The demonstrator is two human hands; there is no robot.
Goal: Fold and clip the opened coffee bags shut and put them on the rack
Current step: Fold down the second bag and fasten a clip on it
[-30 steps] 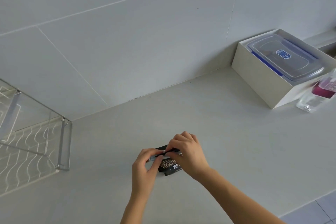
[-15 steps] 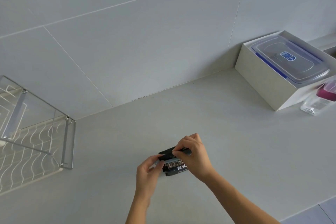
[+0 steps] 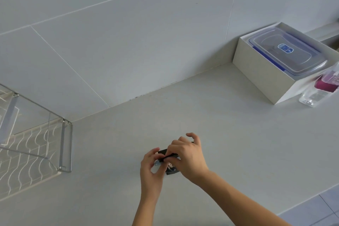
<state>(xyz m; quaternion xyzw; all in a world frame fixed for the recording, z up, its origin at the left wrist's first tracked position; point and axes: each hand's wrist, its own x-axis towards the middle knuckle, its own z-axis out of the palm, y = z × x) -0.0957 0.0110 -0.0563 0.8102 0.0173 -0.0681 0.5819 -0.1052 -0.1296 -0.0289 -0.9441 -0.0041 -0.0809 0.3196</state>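
A small black coffee bag (image 3: 171, 168) with pale lettering lies on the white counter (image 3: 229, 134) near its front middle. My left hand (image 3: 151, 169) pinches the bag's folded top at its left end. My right hand (image 3: 188, 156) covers the right part of the bag and presses a thin black clip (image 3: 169, 156) along the fold. Most of the bag is hidden under my fingers. The wire rack (image 3: 33, 145) with wavy bars stands at the left edge, well apart from the bag.
A white open box (image 3: 264, 77) holding a clear lidded container (image 3: 288, 51) sits at the back right against the tiled wall. A clear bottle with pink liquid (image 3: 321, 86) lies beside it. The counter's front edge runs along the lower right.
The camera view has shifted slightly. My right hand has slid leftward over the bag, covering more of it, and my left hand has closed in on the fold's left end.
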